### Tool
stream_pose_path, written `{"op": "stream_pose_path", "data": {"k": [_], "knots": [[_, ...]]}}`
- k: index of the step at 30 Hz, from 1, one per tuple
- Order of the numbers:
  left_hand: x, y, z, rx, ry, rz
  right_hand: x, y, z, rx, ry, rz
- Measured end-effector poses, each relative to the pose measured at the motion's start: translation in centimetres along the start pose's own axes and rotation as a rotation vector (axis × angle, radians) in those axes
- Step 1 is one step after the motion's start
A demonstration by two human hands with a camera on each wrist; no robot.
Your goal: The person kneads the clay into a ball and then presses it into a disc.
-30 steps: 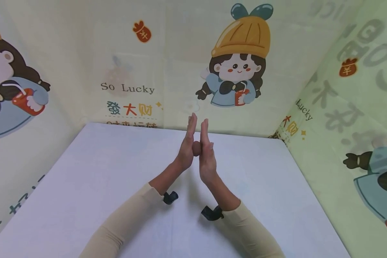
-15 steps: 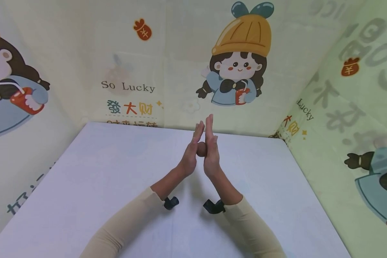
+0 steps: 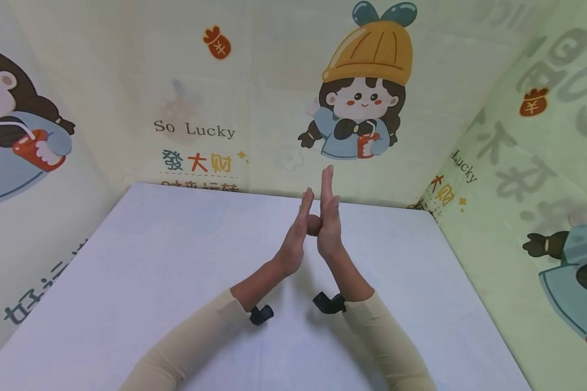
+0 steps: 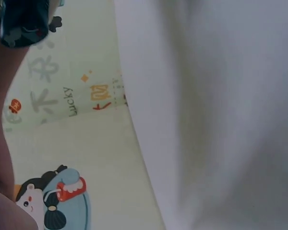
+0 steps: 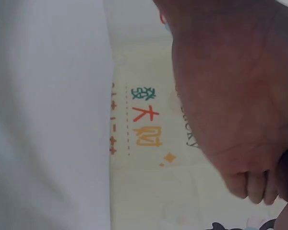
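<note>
A small brown ball point(image 3: 314, 225) sits squeezed between two palms, its round body showing no long axis to favour. It lies just right of the left hand point(image 3: 295, 240) and just left of the right hand point(image 3: 330, 224); both appear to touch it, so neither is the nearer. The fingers of each hand run straight and upward, none curling round the ball: the grip is a flat press from both sides. The right fingertips stand higher than the left ones, so the palms are offset along their length. Below the ball, the heels of the hands part, with the forearms spreading toward the near edge of the white desk point(image 3: 200, 244). Ball and hands are raised above it, with a shadow beneath; in the head view they show against its far edge, between the two far corners, nearer the right one.
</note>
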State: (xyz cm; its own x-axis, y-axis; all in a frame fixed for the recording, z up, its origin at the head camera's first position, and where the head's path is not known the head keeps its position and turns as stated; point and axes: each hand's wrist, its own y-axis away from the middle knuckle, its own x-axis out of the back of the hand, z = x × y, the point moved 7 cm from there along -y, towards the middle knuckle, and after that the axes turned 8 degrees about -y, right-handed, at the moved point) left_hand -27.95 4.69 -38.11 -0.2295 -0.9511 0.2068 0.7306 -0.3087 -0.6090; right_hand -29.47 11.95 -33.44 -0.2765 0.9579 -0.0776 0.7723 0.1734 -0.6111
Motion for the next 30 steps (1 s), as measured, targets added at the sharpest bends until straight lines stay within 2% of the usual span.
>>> {"op": "stream_pose_path", "data": {"k": [6,12,23,30], "knots": [[-0.5,0.3,1.5,-0.032,-0.007,0.024,0.4,-0.1,0.5,-0.025,-0.065,0.0],[-0.7,0.5,2.5,-0.024,0.008,0.05,0.3,0.4,1.2,-0.045,-0.148,-0.008],[-0.1,0.2,3.3,-0.06,-0.018,0.125,-0.4,1.9,2.4,-0.108,-0.216,0.018],[1.0,-0.9,3.3,-0.069,-0.013,0.17,-1.0,2.4,2.5,-0.069,-0.212,0.007]]}}
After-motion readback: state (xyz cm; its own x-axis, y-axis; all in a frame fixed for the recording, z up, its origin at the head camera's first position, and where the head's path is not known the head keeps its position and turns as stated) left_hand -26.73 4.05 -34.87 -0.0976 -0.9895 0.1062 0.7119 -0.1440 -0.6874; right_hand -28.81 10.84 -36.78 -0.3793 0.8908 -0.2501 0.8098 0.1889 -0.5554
